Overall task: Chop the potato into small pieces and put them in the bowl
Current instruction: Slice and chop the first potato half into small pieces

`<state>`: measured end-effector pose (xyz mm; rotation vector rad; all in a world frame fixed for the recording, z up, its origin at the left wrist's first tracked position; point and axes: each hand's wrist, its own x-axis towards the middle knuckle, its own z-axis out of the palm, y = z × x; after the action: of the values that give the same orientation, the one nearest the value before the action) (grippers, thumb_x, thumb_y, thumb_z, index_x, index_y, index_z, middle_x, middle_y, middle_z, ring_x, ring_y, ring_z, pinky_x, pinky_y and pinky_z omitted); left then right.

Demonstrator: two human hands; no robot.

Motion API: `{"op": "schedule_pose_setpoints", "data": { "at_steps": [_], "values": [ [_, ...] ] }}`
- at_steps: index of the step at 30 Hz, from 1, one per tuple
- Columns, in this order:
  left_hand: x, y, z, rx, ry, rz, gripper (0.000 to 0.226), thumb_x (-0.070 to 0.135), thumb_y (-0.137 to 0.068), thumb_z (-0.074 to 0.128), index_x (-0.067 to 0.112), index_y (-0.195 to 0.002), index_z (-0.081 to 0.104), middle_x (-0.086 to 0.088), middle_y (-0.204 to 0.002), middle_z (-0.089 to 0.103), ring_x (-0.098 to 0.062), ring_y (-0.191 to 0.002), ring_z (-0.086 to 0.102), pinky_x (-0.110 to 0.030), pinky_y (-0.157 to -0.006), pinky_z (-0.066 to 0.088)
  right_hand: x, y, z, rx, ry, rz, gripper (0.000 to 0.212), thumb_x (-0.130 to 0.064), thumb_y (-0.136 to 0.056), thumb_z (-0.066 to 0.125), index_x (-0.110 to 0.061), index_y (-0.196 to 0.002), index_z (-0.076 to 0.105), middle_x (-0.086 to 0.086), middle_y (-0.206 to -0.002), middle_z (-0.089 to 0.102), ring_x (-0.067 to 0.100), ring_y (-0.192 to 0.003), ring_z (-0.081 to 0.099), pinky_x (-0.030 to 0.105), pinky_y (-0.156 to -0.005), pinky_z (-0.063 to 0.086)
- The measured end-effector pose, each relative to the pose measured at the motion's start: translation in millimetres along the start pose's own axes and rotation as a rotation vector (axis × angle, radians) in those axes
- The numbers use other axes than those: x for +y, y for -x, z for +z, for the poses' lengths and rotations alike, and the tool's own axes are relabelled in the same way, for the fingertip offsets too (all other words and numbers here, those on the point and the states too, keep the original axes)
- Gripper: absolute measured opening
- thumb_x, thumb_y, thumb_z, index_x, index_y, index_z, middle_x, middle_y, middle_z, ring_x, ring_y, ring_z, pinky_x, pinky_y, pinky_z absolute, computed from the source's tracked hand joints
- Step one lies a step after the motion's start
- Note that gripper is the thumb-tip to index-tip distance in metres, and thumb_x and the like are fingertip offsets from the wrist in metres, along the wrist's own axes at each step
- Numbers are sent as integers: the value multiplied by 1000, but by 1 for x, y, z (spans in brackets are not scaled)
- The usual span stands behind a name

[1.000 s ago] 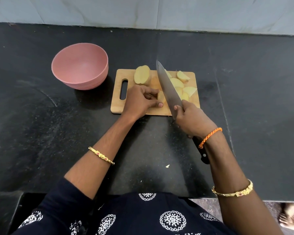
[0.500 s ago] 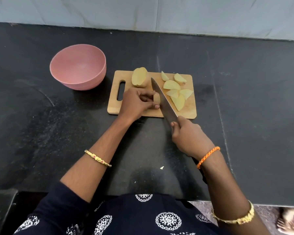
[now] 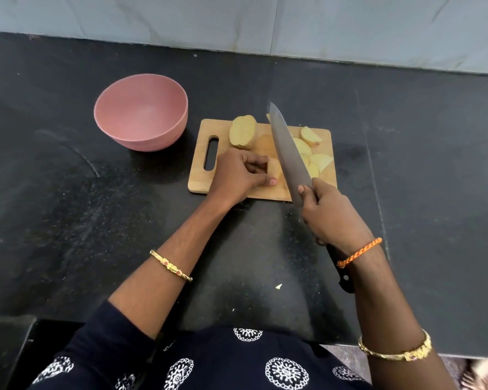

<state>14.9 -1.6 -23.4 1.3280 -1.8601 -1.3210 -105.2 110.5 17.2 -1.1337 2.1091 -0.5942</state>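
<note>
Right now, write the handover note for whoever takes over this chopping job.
Left hand: pinches a potato piece down on the board.
Right hand: grips the knife, blade angled over the board just right of that piece.
Things: potato half at the board's far edge; cut wedges on its right side; pink bowl left of the board, nothing in it; one scrap on the counter.
Done: potato halved, one part cut into wedges.
Left: chop the held piece, the half and the wedges smaller, then move all to the bowl.
</note>
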Motion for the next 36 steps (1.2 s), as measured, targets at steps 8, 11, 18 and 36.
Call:
{"op": "schedule_pose_setpoints", "data": {
  "at_steps": [8,11,18,36],
  "values": [
    [-2,0,0,12,10,32,51,12,-61,86,5,-108,68,-1,-96,71,2,-78,63,-6,-74,49,-7,-5,9,-18,38,-12,32,-30,-101,36,-30,-69,34,0,-69,47,14,-58,44,31,-53,44],
    [-2,0,1,17,11,40,50,13,-61,86,4,-107,69,-2,-96,71,0,-78,64,-7,-74,50,-8,-6,10,7,71,-17,28,-29,-101,35,-25,-73,37,1,-69,46,14,-58,44,27,-49,38],
    [-4,1,1,26,10,47,50,14,-61,86,6,-107,69,0,-96,71,-4,-82,66,-11,-77,51,-8,-8,10,2,109,-11,20,-28,-101,35,-14,-90,44,1,-73,47,14,-61,45,26,-48,34],
    [-4,2,2,29,-36,80,43,6,-69,81,7,-110,68,-4,-103,71,0,-85,63,2,-76,43,-7,2,32,-13,197,80,18,-29,-100,34,-13,-99,42,17,-90,52,34,-80,51,39,-73,45]
  ]
}}
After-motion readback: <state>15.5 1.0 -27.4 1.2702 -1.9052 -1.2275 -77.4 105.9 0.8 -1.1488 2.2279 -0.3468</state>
